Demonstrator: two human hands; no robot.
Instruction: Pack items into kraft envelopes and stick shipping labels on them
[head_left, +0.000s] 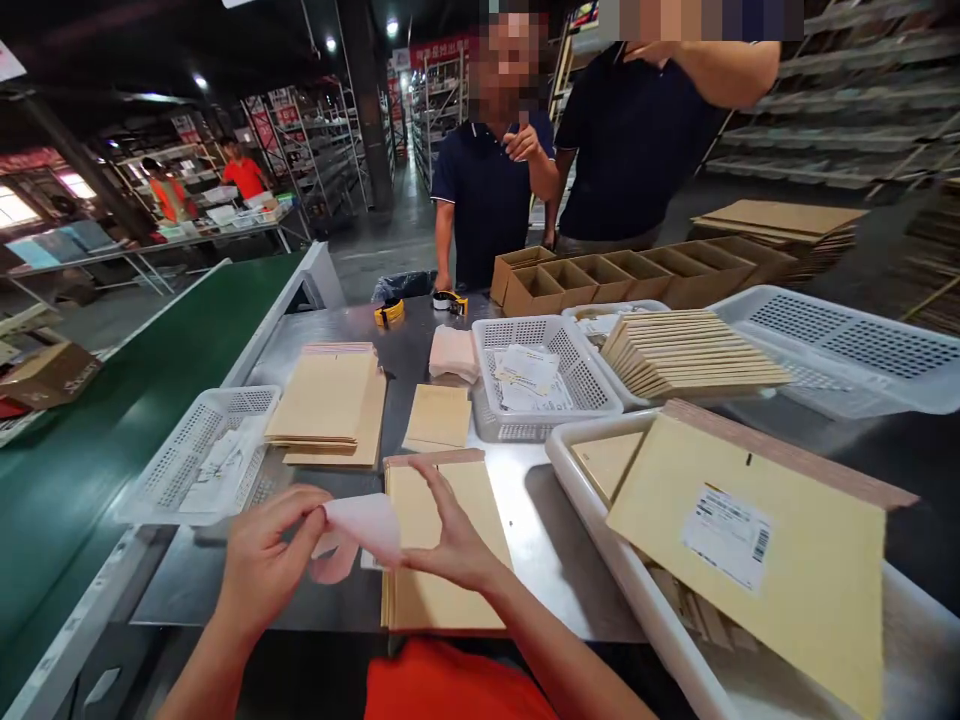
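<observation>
My left hand [274, 545] pinches a thin pinkish-white slip of paper [367, 522] between thumb and fingers; the slip curls downward. To its right, my right hand [454, 530] has thumb and fingers spread wide. Its thumb is at the slip's right edge, and I cannot tell whether they touch. Beneath both lies a stack of tan padded envelopes [442, 600] on the metal table [577, 560]. Part of a white label [370, 560] shows at the envelopes' left edge, mostly hidden by the slip.
Envelope stacks [322, 395], small envelopes [439, 415] and pink slips [453, 352] lie ahead. White baskets stand left [202, 400] and centre [547, 425]. A labelled envelope [810, 500] rests on a right-hand bin [637, 590]. A green conveyor [150, 400] runs left; two people stand opposite.
</observation>
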